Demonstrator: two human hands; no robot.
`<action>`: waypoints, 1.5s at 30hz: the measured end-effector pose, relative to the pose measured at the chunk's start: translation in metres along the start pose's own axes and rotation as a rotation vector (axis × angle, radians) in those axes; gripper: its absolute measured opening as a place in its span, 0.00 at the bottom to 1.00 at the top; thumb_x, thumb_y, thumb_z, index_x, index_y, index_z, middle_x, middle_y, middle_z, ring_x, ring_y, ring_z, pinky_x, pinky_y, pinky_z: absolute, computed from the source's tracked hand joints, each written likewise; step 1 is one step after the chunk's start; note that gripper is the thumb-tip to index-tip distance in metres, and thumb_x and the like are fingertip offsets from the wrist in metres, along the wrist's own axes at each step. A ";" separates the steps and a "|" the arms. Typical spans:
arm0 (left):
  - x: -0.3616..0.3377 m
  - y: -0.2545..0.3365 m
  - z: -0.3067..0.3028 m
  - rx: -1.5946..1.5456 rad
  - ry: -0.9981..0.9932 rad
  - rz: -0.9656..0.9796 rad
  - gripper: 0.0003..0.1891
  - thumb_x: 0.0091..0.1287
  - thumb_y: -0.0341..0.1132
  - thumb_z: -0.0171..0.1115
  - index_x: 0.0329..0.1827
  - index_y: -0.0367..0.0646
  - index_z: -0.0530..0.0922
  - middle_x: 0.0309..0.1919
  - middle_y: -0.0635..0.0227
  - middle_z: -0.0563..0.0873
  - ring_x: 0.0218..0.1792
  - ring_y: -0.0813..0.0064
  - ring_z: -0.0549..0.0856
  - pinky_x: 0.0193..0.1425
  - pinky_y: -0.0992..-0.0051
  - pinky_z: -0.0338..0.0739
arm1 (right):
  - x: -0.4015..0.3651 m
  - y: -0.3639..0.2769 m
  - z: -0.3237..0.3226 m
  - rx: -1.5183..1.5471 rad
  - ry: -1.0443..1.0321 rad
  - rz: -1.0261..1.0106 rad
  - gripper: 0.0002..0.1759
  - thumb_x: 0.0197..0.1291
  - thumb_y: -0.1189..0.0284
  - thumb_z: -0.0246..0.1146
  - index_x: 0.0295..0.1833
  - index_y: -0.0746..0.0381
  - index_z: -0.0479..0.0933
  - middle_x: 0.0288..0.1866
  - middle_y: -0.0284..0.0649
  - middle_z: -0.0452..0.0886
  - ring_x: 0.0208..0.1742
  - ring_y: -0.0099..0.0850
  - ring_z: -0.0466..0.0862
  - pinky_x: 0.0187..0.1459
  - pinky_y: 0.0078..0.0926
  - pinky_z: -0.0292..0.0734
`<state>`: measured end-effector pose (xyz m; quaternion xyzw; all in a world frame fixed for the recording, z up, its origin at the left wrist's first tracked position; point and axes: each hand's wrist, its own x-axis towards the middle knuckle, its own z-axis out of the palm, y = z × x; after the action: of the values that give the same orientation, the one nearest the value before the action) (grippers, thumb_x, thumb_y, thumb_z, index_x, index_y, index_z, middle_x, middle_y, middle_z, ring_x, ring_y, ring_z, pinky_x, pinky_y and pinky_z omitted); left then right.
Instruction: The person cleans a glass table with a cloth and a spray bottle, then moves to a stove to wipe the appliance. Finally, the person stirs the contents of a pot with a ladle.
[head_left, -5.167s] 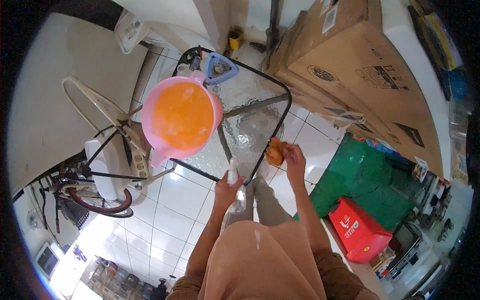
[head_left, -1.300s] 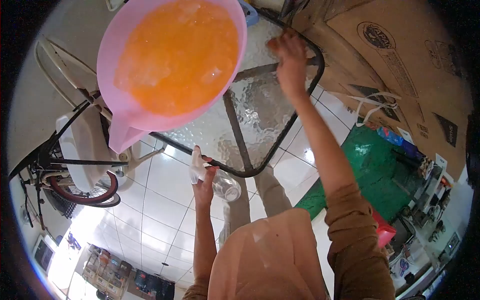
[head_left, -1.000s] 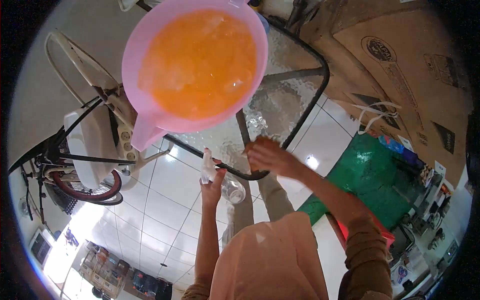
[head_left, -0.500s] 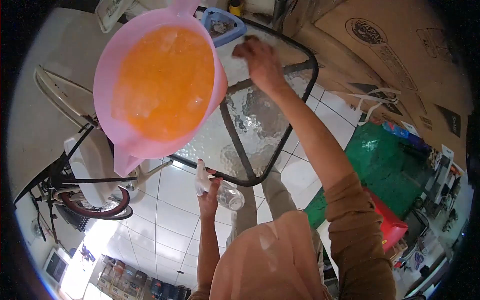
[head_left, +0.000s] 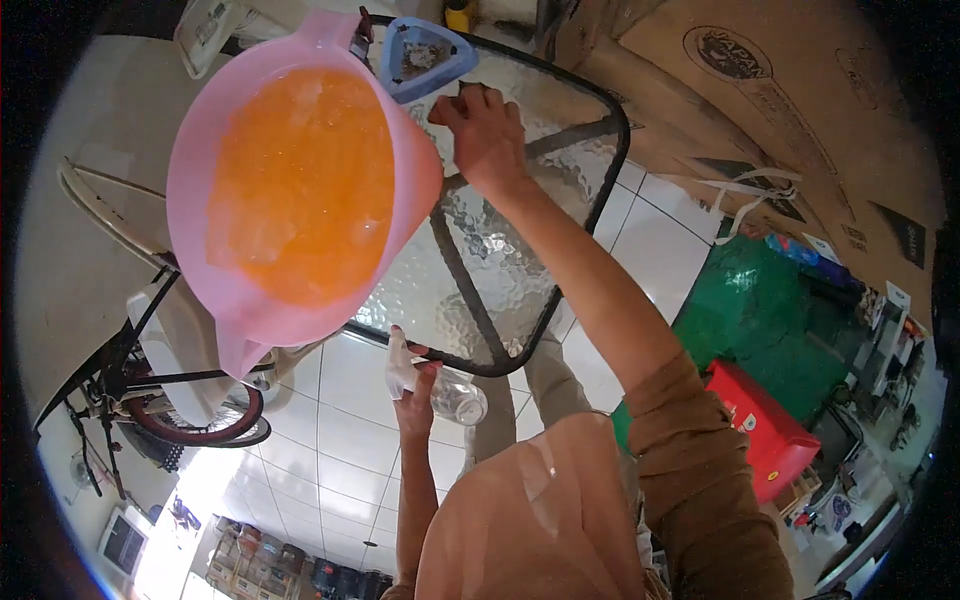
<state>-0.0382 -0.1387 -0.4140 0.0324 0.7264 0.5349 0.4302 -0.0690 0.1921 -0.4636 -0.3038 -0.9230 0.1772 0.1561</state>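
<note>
A large carton (head_left: 740, 130) stands past the far right side of the glass table (head_left: 484, 330), whose dark frame rings a rippled top. On the table's left half, the pink basin (head_left: 190, 195) is well filled with orange liquid (head_left: 300, 190); its spout seems to jut past the table's edge, though the view from above makes that hard to judge. It looks like the biggest hazard: a bump from the hand working just beside it, or a snag on the spout, could slop liquid over the glass and the floor.

Behind that basin's right side sits the blue tray (head_left: 455, 66), with dark bits lying in it. Being small and probably light, it could slide or spill those bits if knuckles pushed into it.

Of the 2 hands, the right hand (head_left: 487, 145) reaches over the glass, between basin and tray, its fingers curled together on a brown cloth (head_left: 467, 92). Most of that cloth is hidden, so how firmly it is pinched cannot be told; a loose corner might catch the tray.

The left hand (head_left: 415, 392) is wrapped around the neck of the spray bottle (head_left: 458, 400), tilted well over at the table's near edge, its clear body pointing right. Whether bottle or fingers touch the frame is unclear. A slack grip could drop it to the tiles, and a careless squeeze could fire the trigger.
</note>
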 end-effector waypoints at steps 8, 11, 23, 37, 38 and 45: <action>-0.001 -0.002 0.002 -0.082 0.038 -0.011 0.39 0.60 0.34 0.61 0.74 0.41 0.53 0.47 0.66 0.73 0.40 0.75 0.77 0.48 0.74 0.75 | -0.109 0.029 -0.033 0.035 -0.107 -0.362 0.23 0.47 0.72 0.61 0.54 0.50 0.74 0.57 0.36 0.71 0.57 0.37 0.70 0.53 0.43 0.68; 0.002 -0.005 -0.001 -0.027 -0.001 0.055 0.37 0.60 0.32 0.60 0.73 0.39 0.54 0.47 0.66 0.73 0.40 0.76 0.76 0.47 0.76 0.75 | -0.137 0.062 -0.054 -0.021 -0.287 -0.530 0.24 0.49 0.72 0.59 0.56 0.49 0.73 0.57 0.34 0.71 0.58 0.37 0.70 0.55 0.45 0.68; -0.022 -0.012 -0.002 -0.162 0.221 0.107 0.28 0.64 0.35 0.58 0.66 0.37 0.62 0.56 0.61 0.73 0.42 0.74 0.80 0.46 0.74 0.74 | -0.219 -0.080 0.006 0.199 -0.393 -0.307 0.29 0.56 0.78 0.54 0.67 0.62 0.64 0.71 0.41 0.60 0.73 0.42 0.56 0.71 0.46 0.55; -0.060 -0.045 -0.087 -0.287 0.477 0.029 0.21 0.61 0.37 0.62 0.54 0.38 0.69 0.54 0.53 0.79 0.47 0.70 0.79 0.56 0.68 0.71 | -0.087 -0.220 0.086 0.283 -0.200 -0.487 0.23 0.50 0.79 0.56 0.55 0.70 0.71 0.63 0.47 0.68 0.68 0.43 0.63 0.70 0.45 0.55; -0.058 -0.046 -0.092 -0.301 0.475 0.034 0.21 0.61 0.37 0.62 0.54 0.38 0.69 0.54 0.53 0.79 0.47 0.70 0.79 0.56 0.68 0.71 | -0.105 -0.211 0.069 0.291 -0.235 -0.458 0.24 0.50 0.80 0.57 0.57 0.69 0.71 0.64 0.46 0.67 0.69 0.43 0.62 0.70 0.44 0.55; -0.042 -0.032 -0.126 -0.375 0.383 -0.011 0.20 0.61 0.36 0.61 0.54 0.38 0.70 0.49 0.54 0.82 0.50 0.69 0.78 0.56 0.67 0.71 | -0.178 -0.172 0.026 0.193 -0.414 -0.291 0.32 0.50 0.87 0.54 0.65 0.63 0.67 0.71 0.43 0.61 0.73 0.42 0.58 0.72 0.43 0.52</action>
<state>-0.0815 -0.2681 -0.4078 -0.1537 0.6829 0.6541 0.2866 -0.0299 -0.0526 -0.4458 -0.1088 -0.9481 0.2982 0.0161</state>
